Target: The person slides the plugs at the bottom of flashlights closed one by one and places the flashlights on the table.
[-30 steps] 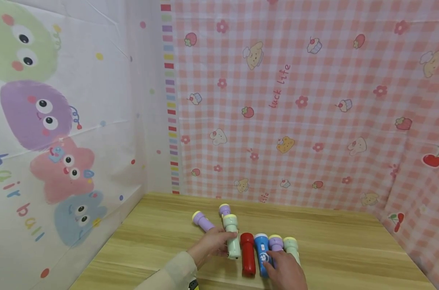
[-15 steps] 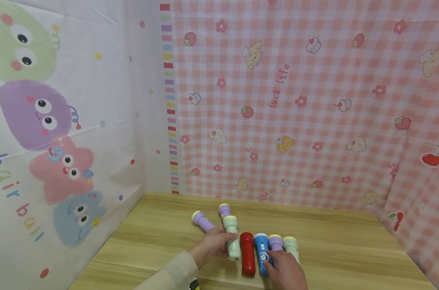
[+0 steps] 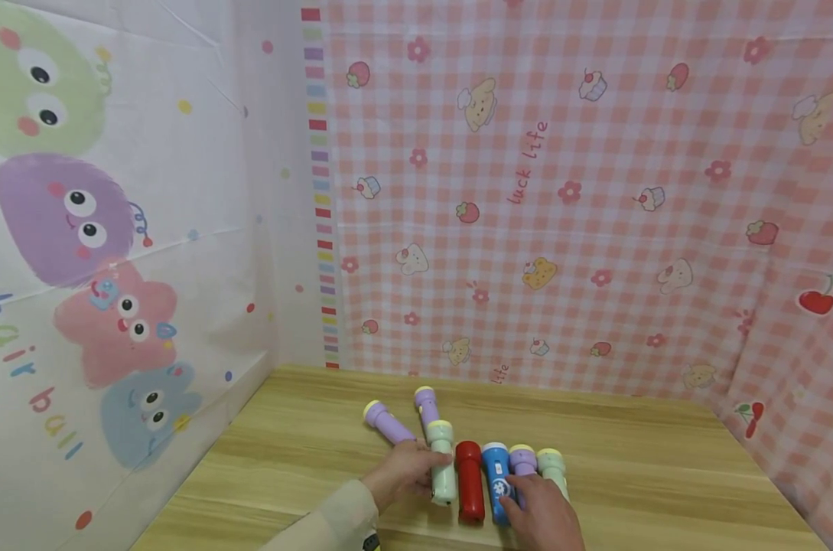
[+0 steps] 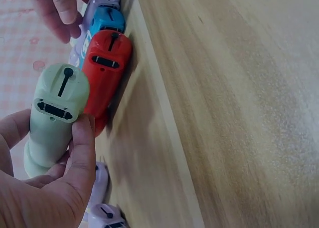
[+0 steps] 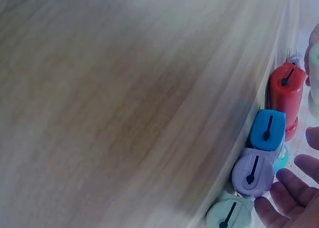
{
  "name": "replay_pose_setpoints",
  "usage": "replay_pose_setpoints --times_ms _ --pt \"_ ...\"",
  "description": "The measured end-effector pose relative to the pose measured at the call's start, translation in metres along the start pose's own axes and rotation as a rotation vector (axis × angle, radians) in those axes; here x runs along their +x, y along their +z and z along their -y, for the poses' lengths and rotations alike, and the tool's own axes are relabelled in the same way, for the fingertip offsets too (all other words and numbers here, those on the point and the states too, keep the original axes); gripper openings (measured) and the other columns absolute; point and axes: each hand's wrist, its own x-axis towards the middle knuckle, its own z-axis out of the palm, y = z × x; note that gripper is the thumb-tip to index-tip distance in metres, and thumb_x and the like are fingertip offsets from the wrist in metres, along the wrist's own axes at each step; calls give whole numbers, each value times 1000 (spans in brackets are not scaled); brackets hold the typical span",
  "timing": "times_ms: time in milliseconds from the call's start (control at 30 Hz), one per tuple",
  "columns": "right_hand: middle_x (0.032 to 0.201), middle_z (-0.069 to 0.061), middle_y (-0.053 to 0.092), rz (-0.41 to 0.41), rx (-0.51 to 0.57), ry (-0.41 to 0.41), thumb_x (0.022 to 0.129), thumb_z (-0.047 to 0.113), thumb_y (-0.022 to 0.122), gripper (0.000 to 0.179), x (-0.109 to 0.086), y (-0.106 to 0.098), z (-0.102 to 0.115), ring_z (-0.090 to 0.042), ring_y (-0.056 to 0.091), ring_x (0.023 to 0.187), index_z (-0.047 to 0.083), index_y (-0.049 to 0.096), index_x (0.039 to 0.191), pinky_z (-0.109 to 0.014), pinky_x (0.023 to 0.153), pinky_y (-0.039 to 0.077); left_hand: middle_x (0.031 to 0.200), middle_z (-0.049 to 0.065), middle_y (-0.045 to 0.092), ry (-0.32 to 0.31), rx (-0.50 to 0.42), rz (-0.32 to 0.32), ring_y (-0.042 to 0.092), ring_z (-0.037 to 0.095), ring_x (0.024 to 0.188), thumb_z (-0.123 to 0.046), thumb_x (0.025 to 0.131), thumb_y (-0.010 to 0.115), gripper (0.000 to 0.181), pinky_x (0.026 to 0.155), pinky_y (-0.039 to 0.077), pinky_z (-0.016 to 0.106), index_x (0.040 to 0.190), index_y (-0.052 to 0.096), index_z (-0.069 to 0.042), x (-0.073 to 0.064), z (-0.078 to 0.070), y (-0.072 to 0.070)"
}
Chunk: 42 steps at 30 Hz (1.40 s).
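My left hand (image 3: 402,468) grips a light green flashlight (image 3: 442,480) between thumb and fingers, its yellow-rimmed head pointing away from me. In the left wrist view the tail of this green flashlight (image 4: 56,106) faces the camera, beside the red flashlight (image 4: 107,58). To its right lie, in a row, the red one, a blue flashlight (image 3: 496,463), a purple flashlight (image 3: 522,459) and a second light green flashlight (image 3: 552,464). My right hand (image 3: 547,519) is over the blue and purple ones with fingers loosely extended, hiding part of the purple and green bodies.
Two more purple flashlights lie farther back: one slanted (image 3: 387,421) by my left hand, one (image 3: 426,404) behind the held green one. The wooden table (image 3: 636,474) meets a pink checked curtain (image 3: 561,229) at the back and a white printed sheet (image 3: 216,291) at left.
My left hand has brought the green flashlight slightly down toward me, uncovering more of the purple one behind it. The right hand and the row stay as they were.
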Motion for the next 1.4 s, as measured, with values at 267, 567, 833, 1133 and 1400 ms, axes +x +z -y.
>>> replay_pose_setpoints --times_ms 267,567,833,1133,1400 --pt "102 -11 69 -97 6 -66 85 22 76 30 0 0 0 -32 63 94 3 72 108 -52 81 52 84 16 69 2 3 -15 70 29 80 -8 89 69 20 69 59 42 95 61 9 -1 4 1" --pt "110 -19 67 -223 -57 -122 84 19 77 34 1 -2 -7 -39 62 102 1 71 112 -55 85 51 83 15 69 -23 8 -21 70 28 79 -7 89 68 19 68 59 40 96 61 9 1 5 4" --pt "123 -26 60 -136 -141 -101 89 24 72 41 4 -5 -16 -46 56 113 -1 66 122 -58 96 45 83 11 68 -17 37 -31 68 22 77 -6 88 69 16 68 58 37 93 62 7 3 10 6" --pt "125 -28 59 -74 -166 -84 88 24 72 38 3 -4 -25 -48 55 113 1 68 118 -61 93 45 80 9 67 -3 31 -34 66 19 72 -5 86 70 13 67 58 37 89 62 5 1 11 9" --pt "125 -26 59 -48 -169 -63 88 24 71 41 3 0 -28 -47 53 115 0 66 121 -60 96 44 84 12 67 -18 50 -37 69 28 82 -3 88 68 14 73 59 42 92 62 9 4 13 9"
